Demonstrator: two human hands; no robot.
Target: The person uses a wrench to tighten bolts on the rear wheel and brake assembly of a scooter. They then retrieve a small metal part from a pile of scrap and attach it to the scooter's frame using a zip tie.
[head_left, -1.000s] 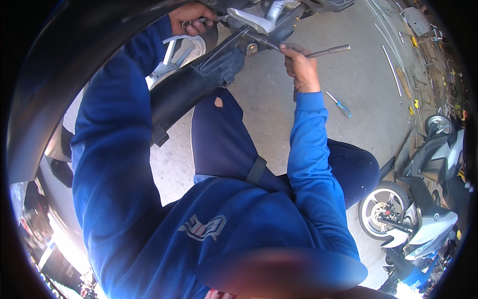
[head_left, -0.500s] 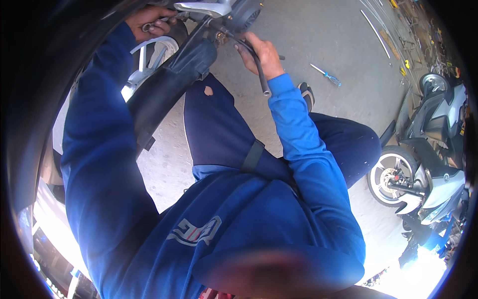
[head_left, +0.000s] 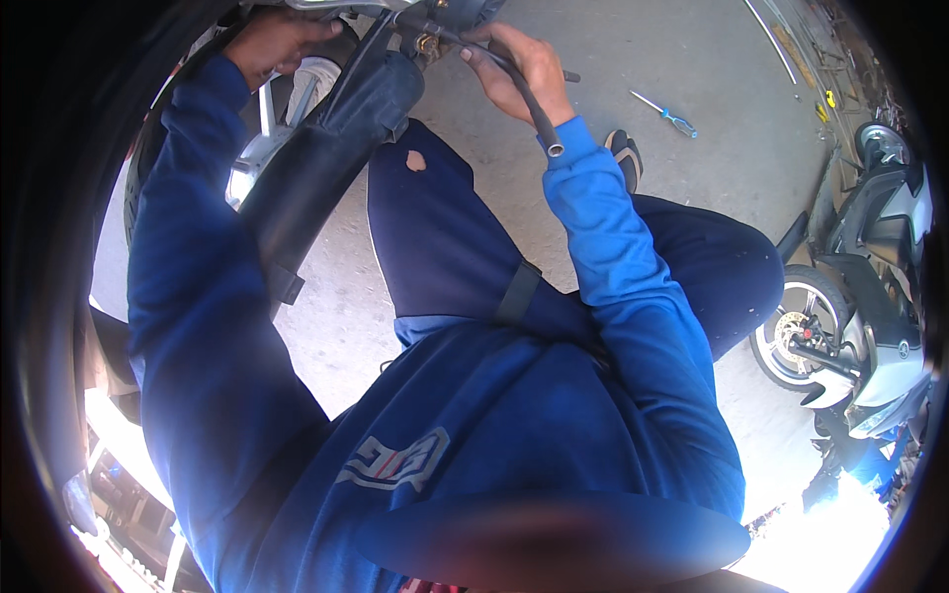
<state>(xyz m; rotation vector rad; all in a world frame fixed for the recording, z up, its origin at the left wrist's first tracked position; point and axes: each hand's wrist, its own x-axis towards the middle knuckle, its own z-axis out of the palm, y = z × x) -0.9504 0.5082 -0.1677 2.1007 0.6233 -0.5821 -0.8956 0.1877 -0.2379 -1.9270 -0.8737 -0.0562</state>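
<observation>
His right hand (head_left: 519, 69) is closed round a dark socket wrench (head_left: 529, 104) set on a brass fitting (head_left: 427, 43) by the mudguard (head_left: 326, 158), the left hand (head_left: 277, 40) wraps the frame above, so the fastening looks unfinished, a screwdriver (head_left: 664, 114) lying on the floor.

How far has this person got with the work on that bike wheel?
Mid-job, it seems. The right hand grips a dark tube-handled wrench set on a brass-coloured fitting by the black mudguard; the left hand steadies the bike above the wheel. Nothing shows as finished. A blue-handled screwdriver lies on the concrete floor.
</observation>
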